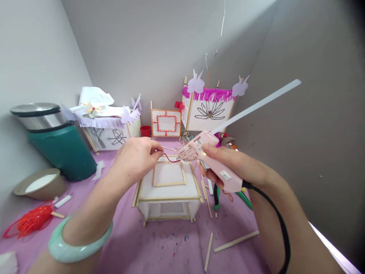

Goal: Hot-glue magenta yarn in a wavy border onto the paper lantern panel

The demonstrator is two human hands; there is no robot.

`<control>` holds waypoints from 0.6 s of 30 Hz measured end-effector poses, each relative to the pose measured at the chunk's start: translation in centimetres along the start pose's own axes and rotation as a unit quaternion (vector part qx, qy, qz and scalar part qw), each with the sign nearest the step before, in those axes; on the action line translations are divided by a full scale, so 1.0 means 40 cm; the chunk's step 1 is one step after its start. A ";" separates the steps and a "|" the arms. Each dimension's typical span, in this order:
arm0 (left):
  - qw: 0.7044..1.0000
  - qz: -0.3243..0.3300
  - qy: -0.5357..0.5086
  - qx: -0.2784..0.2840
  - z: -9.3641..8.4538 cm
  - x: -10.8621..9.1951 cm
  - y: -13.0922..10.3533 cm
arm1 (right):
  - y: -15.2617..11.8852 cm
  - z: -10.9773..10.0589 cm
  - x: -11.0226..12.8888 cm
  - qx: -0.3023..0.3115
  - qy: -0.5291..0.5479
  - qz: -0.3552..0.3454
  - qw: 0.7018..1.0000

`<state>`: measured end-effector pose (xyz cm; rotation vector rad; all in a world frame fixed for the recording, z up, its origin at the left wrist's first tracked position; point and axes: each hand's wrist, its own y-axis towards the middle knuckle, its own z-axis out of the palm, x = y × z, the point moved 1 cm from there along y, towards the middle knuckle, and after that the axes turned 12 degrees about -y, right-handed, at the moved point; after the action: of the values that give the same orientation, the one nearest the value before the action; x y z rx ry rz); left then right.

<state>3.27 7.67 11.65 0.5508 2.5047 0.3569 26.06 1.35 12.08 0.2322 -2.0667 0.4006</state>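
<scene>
A pink glue gun [211, 161] with a long white glue stick out of its back is gripped in my right hand [228, 160]; its nozzle points left. Between the thumb and fingertips of my left hand [142, 154] is one end of a dark red cord [171, 160], which runs toward the nozzle. Below both hands stands a white box lantern [169, 192] framed in thin wooden sticks, with a smaller stick rectangle [169, 184] on its top. Whether the cord's far end touches the top or the nozzle, I cannot tell.
Decorated paper lanterns [211, 110] and a red-patterned panel [167, 123] stand behind. At left are a green tumbler [61, 148], a bowl [40, 184] and red cord [34, 220]. Loose wooden sticks [236, 241] and green-handled pliers [216, 198] lie at right. The gun's black cable [278, 217] trails along my right forearm.
</scene>
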 end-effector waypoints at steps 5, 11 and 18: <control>1.000 0.019 0.011 -0.015 0.008 -0.002 -0.002 | 0.003 0.005 0.005 0.010 0.008 -0.013 1.000; 0.998 0.049 0.030 -0.032 0.017 -0.002 -0.001 | 0.003 0.003 0.002 -0.002 -0.006 0.006 1.000; 0.998 0.049 0.027 -0.039 0.020 0.002 0.005 | 0.012 0.006 0.004 0.012 0.008 -0.015 1.000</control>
<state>3.72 8.00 11.05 0.6427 2.5092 0.5123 25.64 1.70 12.01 0.2721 -2.0405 0.4077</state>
